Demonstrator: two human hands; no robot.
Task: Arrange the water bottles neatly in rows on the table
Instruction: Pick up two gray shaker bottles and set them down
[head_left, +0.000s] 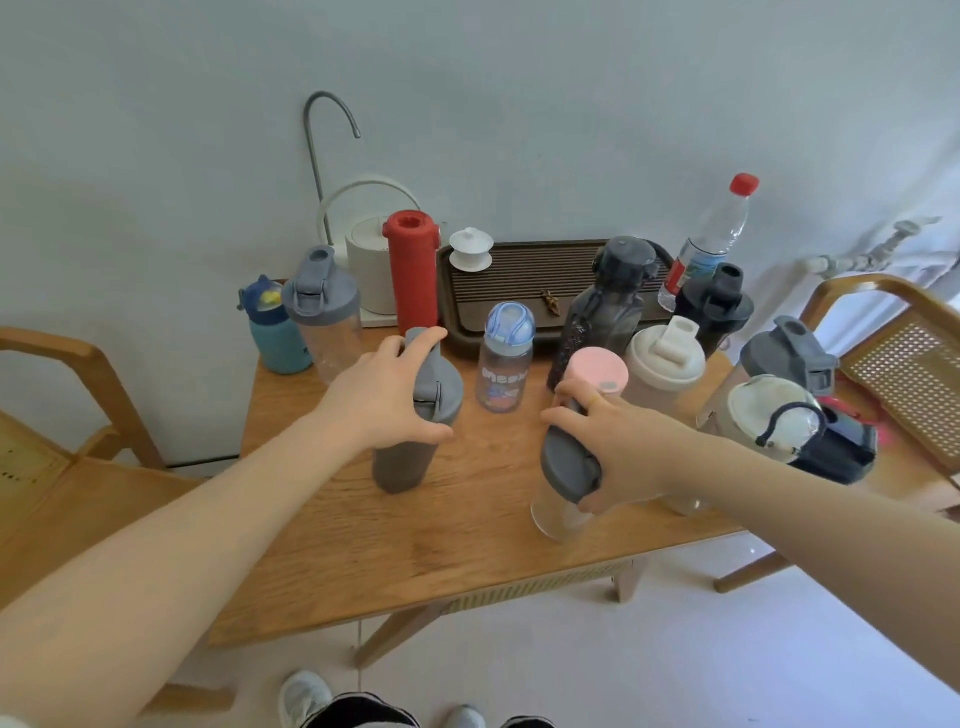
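Note:
Several water bottles stand on a wooden table (467, 561). My left hand (384, 395) grips the grey lid of a dark grey shaker bottle (402, 467) near the table's middle. My right hand (618, 452) holds the grey lid of a clear shaker bottle (558, 512), which tilts toward the front edge. Between them stands a small clear bottle with a blue lid (505, 358). Behind my right hand are a pink-lidded bottle (597, 371), a cream shaker (665, 364) and a tall dark bottle (602, 306). A red flask (412, 270), a clear grey-lidded shaker (324, 312) and a small blue bottle (275, 327) stand at the back left.
A dark tea tray (519, 280) with a white lidded cup (471, 249) sits at the back, beside a white kettle (366, 260) and a curved tap. A plastic red-capped bottle (711, 239), black and grey shakers and a white-lidded jug crowd the right side. Wooden chairs flank the table.

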